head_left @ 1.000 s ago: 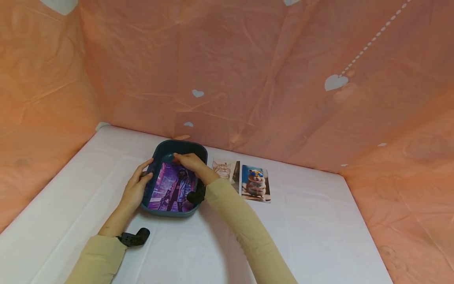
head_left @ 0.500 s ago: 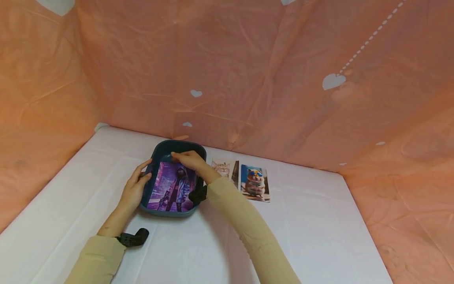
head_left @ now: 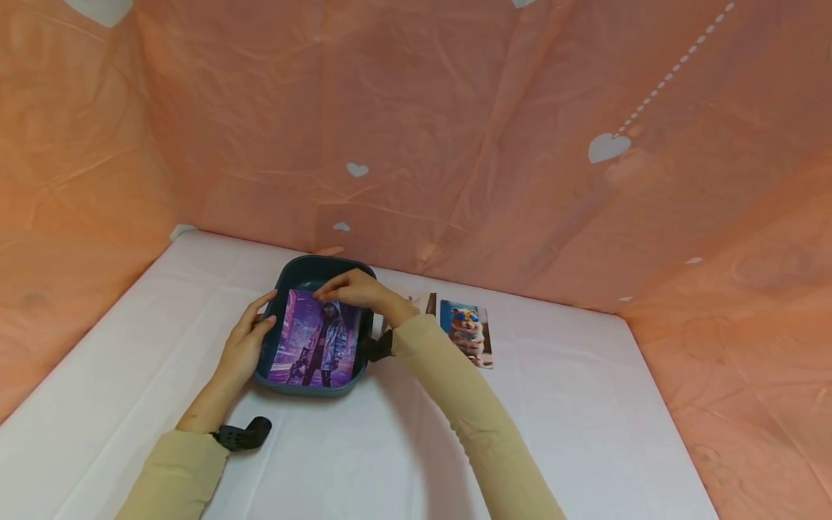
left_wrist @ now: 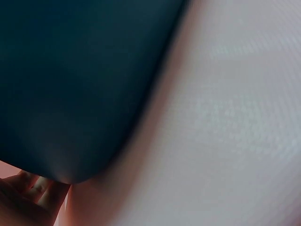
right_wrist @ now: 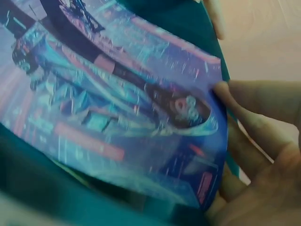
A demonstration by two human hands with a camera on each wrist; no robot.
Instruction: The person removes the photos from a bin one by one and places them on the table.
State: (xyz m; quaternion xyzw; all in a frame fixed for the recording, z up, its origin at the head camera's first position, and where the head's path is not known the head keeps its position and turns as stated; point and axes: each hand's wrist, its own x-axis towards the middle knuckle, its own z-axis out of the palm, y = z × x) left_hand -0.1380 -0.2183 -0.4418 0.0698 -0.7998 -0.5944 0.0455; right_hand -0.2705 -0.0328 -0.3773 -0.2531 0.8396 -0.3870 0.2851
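Note:
A dark teal tray [head_left: 305,392] with raised walls stands on the table, and my left hand [head_left: 240,347] holds its left rim. In the left wrist view the tray's outer wall [left_wrist: 70,94] fills much of the frame, with left-hand fingers [left_wrist: 35,193] at its lower edge. Over the tray lies a purple picture card [head_left: 308,339] of a hooded figure. My right hand [head_left: 364,290] pinches the card's far edge between thumb and fingers. Seen from the right wrist, the card [right_wrist: 103,94] bends and its pinched end is raised above the tray.
Right of the tray, two more picture cards lie on the white table [head_left: 552,419]: a cat card [head_left: 425,303], mostly covered by my right arm, and a hamster card [head_left: 468,332]. An orange cloth wall [head_left: 422,144] with white hearts rises behind.
My right hand has moved slightly back and right, lifting the purple card's far edge from the tray. More of the cat card is covered by my arm. The left hand keeps its hold.

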